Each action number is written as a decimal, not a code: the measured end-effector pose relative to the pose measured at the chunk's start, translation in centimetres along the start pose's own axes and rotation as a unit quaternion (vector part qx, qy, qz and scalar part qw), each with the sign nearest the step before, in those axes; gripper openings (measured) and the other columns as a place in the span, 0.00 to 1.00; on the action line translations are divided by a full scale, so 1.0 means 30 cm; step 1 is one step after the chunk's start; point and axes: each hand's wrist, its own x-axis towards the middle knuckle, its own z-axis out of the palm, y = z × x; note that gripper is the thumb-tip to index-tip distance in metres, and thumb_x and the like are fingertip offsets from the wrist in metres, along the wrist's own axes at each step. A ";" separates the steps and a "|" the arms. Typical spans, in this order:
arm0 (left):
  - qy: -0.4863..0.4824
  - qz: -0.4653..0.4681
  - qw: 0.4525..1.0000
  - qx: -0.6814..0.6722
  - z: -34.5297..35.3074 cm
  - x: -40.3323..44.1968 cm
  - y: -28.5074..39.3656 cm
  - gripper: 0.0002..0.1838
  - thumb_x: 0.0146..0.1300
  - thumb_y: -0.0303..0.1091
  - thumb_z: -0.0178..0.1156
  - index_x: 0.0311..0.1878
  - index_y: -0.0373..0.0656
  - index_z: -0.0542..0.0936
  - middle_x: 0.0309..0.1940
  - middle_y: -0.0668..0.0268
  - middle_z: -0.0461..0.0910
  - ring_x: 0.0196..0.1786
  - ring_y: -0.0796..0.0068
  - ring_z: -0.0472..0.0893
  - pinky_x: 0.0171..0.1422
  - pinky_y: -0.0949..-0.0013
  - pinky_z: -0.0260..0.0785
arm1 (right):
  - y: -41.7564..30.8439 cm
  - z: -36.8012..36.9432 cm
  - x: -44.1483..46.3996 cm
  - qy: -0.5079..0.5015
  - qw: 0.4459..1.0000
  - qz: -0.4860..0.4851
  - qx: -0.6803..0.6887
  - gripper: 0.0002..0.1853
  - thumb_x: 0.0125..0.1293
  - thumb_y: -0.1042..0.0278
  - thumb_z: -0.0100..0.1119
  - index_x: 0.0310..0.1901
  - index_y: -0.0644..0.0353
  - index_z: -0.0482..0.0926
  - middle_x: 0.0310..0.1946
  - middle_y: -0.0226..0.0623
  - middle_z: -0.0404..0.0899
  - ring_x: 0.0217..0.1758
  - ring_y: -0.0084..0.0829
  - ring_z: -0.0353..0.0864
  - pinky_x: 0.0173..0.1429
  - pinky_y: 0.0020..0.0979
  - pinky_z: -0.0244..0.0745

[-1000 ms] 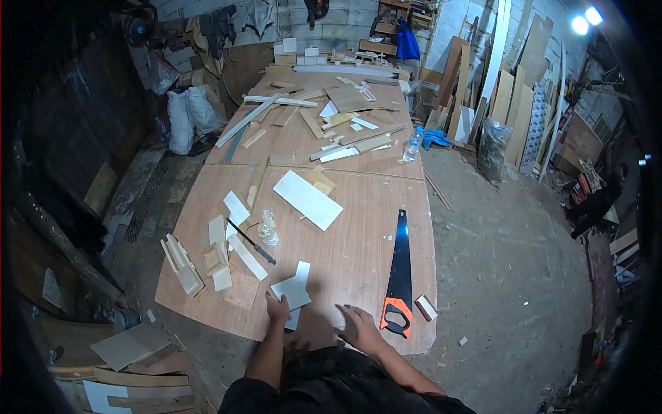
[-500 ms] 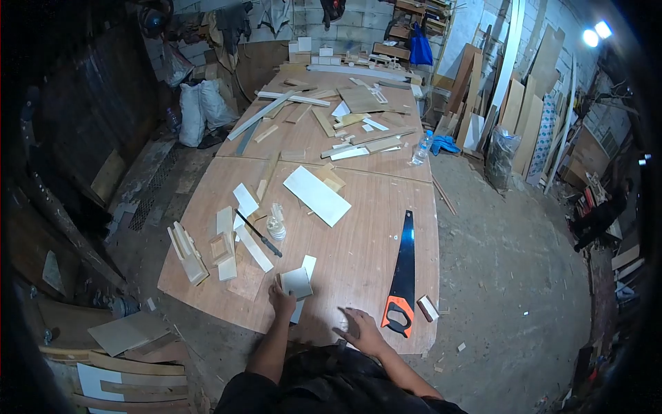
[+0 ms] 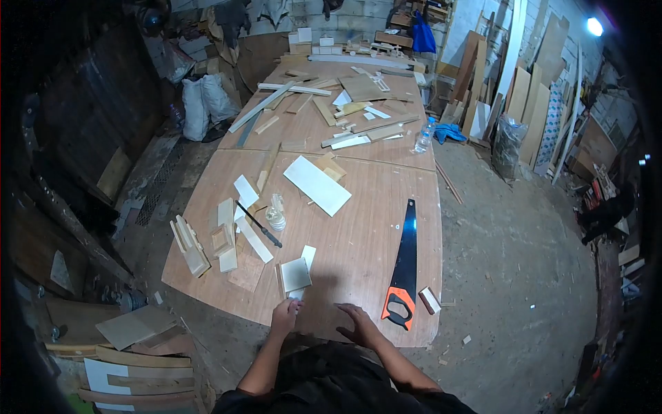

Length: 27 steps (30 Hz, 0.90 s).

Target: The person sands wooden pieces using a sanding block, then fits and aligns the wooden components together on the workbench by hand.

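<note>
Near the front edge of the table [image 3: 345,255], a small square board [image 3: 296,274] with a wooden strip along its left side rests over a narrow white piece [image 3: 309,256]. My left hand [image 3: 285,316] is just below the board, its fingers pinched together; whether something small is between them is too small to tell. To the right, my right hand [image 3: 358,324] hovers over the table with its fingers apart and holds nothing. The handsaw [image 3: 404,269] with an orange handle lies further right, beside a small wooden block [image 3: 429,300].
A large white board [image 3: 317,185], a glue bottle [image 3: 276,215], a dark thin tool [image 3: 259,224] and wood pieces [image 3: 224,238] lie beyond my hands. Further back are more offcuts and a water bottle [image 3: 425,135].
My left hand has let go of the small board and moved down toward me. The board now rests with its strip upright at the left. My right hand has barely moved.
</note>
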 end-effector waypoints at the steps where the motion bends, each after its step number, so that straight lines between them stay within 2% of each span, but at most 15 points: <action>1: -0.007 0.002 1.000 0.003 0.003 -0.001 -0.009 0.18 0.73 0.42 0.53 0.42 0.36 0.83 0.36 0.57 0.86 0.40 0.65 0.85 0.46 0.64 0.76 | 0.007 0.007 -0.005 -0.006 1.000 -0.007 -0.006 0.35 0.57 0.68 0.72 0.66 0.56 0.68 0.61 0.47 0.73 0.64 0.49 0.71 0.68 0.42 0.68; 4: -0.005 0.051 0.999 -0.015 0.002 -0.005 -0.039 0.16 0.71 0.40 0.55 0.42 0.36 0.83 0.36 0.59 0.86 0.39 0.71 0.85 0.47 0.64 0.76 | -0.008 -0.013 0.002 -0.014 1.000 0.003 -0.015 0.35 0.57 0.67 0.72 0.67 0.57 0.68 0.62 0.47 0.73 0.64 0.49 0.72 0.69 0.42 0.68; 6: -0.028 -0.026 0.999 0.018 -0.029 -0.009 -0.027 0.14 0.71 0.38 0.56 0.42 0.36 0.83 0.34 0.60 0.86 0.36 0.74 0.84 0.46 0.66 0.76 | -0.016 -0.024 0.002 -0.010 1.000 0.017 -0.022 0.34 0.58 0.66 0.71 0.66 0.58 0.69 0.61 0.49 0.73 0.64 0.50 0.71 0.69 0.43 0.68; 7: -0.026 -0.028 0.999 0.014 -0.036 -0.016 -0.024 0.14 0.71 0.38 0.56 0.42 0.36 0.83 0.34 0.60 0.86 0.36 0.74 0.84 0.46 0.66 0.76 | -0.024 -0.022 0.000 -0.010 0.999 0.027 -0.024 0.33 0.58 0.65 0.70 0.65 0.59 0.70 0.60 0.52 0.73 0.65 0.51 0.71 0.69 0.43 0.68; 9: 0.010 -0.072 0.995 -0.072 -0.063 -0.026 -0.005 0.12 0.71 0.36 0.57 0.39 0.37 0.82 0.32 0.61 0.86 0.32 0.75 0.83 0.43 0.66 0.76 | -0.056 -0.031 -0.011 -0.014 0.999 0.033 -0.038 0.33 0.59 0.64 0.69 0.66 0.59 0.70 0.60 0.51 0.74 0.64 0.50 0.71 0.69 0.43 0.67; 10: 0.052 -0.039 0.993 -0.096 -0.073 -0.041 0.013 0.12 0.72 0.36 0.56 0.36 0.36 0.80 0.28 0.62 0.84 0.30 0.74 0.83 0.39 0.66 0.75 | -0.081 -0.045 -0.023 -0.015 0.999 0.039 -0.027 0.33 0.59 0.64 0.69 0.66 0.58 0.70 0.59 0.51 0.74 0.64 0.50 0.72 0.69 0.43 0.67; 11: 0.056 -0.043 0.993 -0.100 -0.085 -0.048 -0.012 0.12 0.72 0.36 0.56 0.36 0.36 0.80 0.28 0.62 0.84 0.30 0.74 0.83 0.39 0.66 0.75 | -0.098 -0.049 -0.039 -0.016 0.999 0.045 -0.015 0.33 0.59 0.63 0.69 0.67 0.58 0.70 0.59 0.51 0.74 0.63 0.49 0.72 0.69 0.42 0.67; 13: 0.109 0.057 0.992 -0.013 -0.103 -0.054 -0.091 0.12 0.72 0.35 0.55 0.35 0.37 0.78 0.26 0.64 0.82 0.29 0.74 0.83 0.36 0.66 0.73 | -0.114 -0.035 -0.069 -0.018 0.999 0.029 -0.023 0.33 0.60 0.63 0.69 0.66 0.57 0.70 0.59 0.50 0.74 0.63 0.49 0.72 0.69 0.42 0.66; 17: 0.100 0.020 0.993 -0.066 -0.203 -0.168 -0.158 0.13 0.74 0.35 0.52 0.33 0.38 0.76 0.19 0.69 0.75 0.25 0.78 0.76 0.32 0.69 0.68 | -0.150 0.042 -0.139 -0.051 0.996 0.069 -0.036 0.33 0.58 0.63 0.70 0.65 0.59 0.70 0.58 0.50 0.75 0.63 0.48 0.73 0.68 0.42 0.67; 19: 0.110 -0.020 0.982 -0.154 -0.279 -0.251 -0.184 0.14 0.75 0.35 0.52 0.32 0.40 0.75 0.19 0.71 0.72 0.23 0.81 0.71 0.30 0.72 0.65 | -0.152 0.099 -0.177 -0.039 0.994 0.100 -0.034 0.33 0.59 0.66 0.71 0.66 0.55 0.70 0.57 0.46 0.74 0.58 0.41 0.77 0.55 0.39 0.78; 20: 0.148 -0.010 0.971 -0.189 -0.292 -0.277 -0.290 0.14 0.76 0.35 0.51 0.32 0.41 0.75 0.19 0.73 0.72 0.23 0.83 0.71 0.29 0.74 0.63 | -0.152 0.123 -0.198 -0.038 0.995 0.080 -0.037 0.33 0.59 0.66 0.71 0.66 0.55 0.70 0.57 0.45 0.73 0.55 0.37 0.79 0.48 0.36 0.81; 21: 0.164 -0.035 0.969 -0.184 -0.347 -0.330 -0.278 0.14 0.76 0.36 0.51 0.32 0.40 0.74 0.20 0.72 0.73 0.24 0.84 0.71 0.30 0.74 0.63 | -0.161 0.140 -0.221 -0.055 0.994 0.083 -0.034 0.33 0.59 0.66 0.71 0.66 0.55 0.70 0.57 0.45 0.73 0.55 0.37 0.79 0.48 0.36 0.81; 23: 0.228 -0.009 0.951 -0.207 -0.398 -0.398 -0.392 0.14 0.76 0.37 0.52 0.33 0.41 0.76 0.22 0.72 0.76 0.25 0.84 0.71 0.32 0.73 0.65 | -0.191 0.171 -0.256 -0.058 0.992 0.096 -0.060 0.33 0.59 0.66 0.71 0.67 0.54 0.69 0.57 0.44 0.73 0.56 0.37 0.79 0.47 0.36 0.81; 24: 0.226 -0.016 0.957 -0.182 -0.428 -0.441 -0.440 0.13 0.75 0.38 0.53 0.35 0.41 0.77 0.26 0.71 0.79 0.29 0.84 0.73 0.36 0.74 0.67 | -0.216 0.183 -0.277 -0.064 0.985 0.151 -0.047 0.34 0.59 0.67 0.70 0.67 0.54 0.69 0.57 0.42 0.74 0.55 0.35 0.78 0.48 0.35 0.80; 27: 0.204 -0.019 0.946 -0.251 -0.483 -0.538 -0.527 0.09 0.74 0.36 0.56 0.40 0.40 0.77 0.37 0.68 0.80 0.36 0.82 0.75 0.46 0.75 0.70 | -0.254 0.193 -0.324 -0.047 0.980 0.187 -0.042 0.33 0.58 0.67 0.69 0.67 0.54 0.70 0.58 0.44 0.74 0.55 0.38 0.78 0.48 0.36 0.79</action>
